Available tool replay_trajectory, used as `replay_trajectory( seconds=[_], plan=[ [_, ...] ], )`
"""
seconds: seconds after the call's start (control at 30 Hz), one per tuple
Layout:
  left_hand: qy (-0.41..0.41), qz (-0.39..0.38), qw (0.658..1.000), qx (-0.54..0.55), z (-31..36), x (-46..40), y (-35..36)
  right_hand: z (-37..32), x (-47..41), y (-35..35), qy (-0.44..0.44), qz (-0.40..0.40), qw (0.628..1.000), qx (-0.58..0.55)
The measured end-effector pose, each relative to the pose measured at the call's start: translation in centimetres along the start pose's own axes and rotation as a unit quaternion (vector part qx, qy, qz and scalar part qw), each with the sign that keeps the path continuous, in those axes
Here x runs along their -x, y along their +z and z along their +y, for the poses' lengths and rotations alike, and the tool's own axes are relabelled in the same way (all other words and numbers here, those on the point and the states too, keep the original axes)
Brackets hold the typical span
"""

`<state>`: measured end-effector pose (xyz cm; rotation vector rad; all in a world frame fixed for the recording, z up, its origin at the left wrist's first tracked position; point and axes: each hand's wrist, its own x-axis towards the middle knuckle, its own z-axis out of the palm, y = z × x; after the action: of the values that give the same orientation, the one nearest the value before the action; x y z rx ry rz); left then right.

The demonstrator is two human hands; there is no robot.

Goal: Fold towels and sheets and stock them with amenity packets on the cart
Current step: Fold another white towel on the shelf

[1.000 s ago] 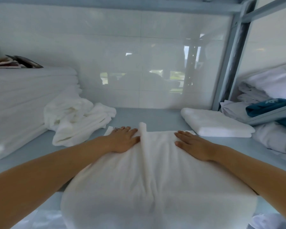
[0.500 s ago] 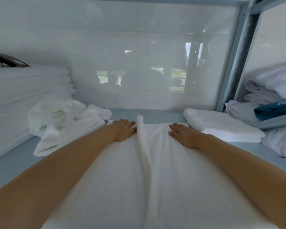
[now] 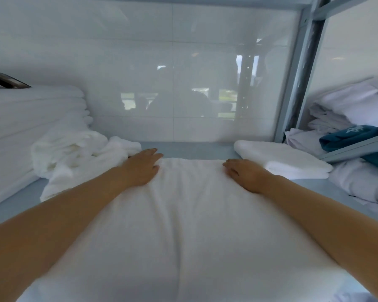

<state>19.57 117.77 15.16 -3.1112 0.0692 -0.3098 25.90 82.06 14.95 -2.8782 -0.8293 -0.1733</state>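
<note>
Pressing both palms flat on a large white terry towel (image 3: 190, 225) spread across a pale blue metal shelf (image 3: 192, 148), a person works partway through a linen-stocking job. The left hand (image 3: 143, 167) lies with fingers straight at the towel's far left corner, just beside a crumpled heap of unfolded white towels (image 3: 74, 153); the right hand (image 3: 243, 173) rests the same way at the far right corner, its fingers stretched out and gripping nothing. By the look of the shelf, much is done: a tall stack of folded white linen (image 3: 26, 127) fills the left side, one neatly folded white towel (image 3: 286, 162) sits just right of the right hand, and more folded white sheets (image 3: 347, 110) with a teal cloth (image 3: 354, 138) lie on the neighbouring rack (image 3: 356, 150). What appears left is the towel under the hands, the crumpled heap, and the amenity packets; only a dark flat object (image 3: 7, 80) shows atop the left stack, too cropped to identify. Compared with half a second earlier, the raised lengthwise ridge down the towel's middle has gone, the cloth now lies smooth, and the hands have moved apart toward the corners.
</note>
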Motion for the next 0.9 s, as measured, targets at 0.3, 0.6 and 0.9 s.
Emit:
replay_trajectory(
  seconds=[0.3,0.6,0.9],
  plan=[
    [0.003,-0.156,0.98,0.122,2.2,15.6,-4.0,-4.9,10.4,-2.0,-0.043,-0.096,0.988,-0.117],
    [0.014,-0.151,0.983,0.106,0.2,18.3,-1.7,-3.4,13.1,-1.0,-0.049,-0.138,0.988,-0.042],
    [0.011,-0.15,0.984,0.097,-1.4,14.3,-1.7,-2.2,8.4,-0.6,-0.05,-0.109,0.99,-0.071]
  ],
)
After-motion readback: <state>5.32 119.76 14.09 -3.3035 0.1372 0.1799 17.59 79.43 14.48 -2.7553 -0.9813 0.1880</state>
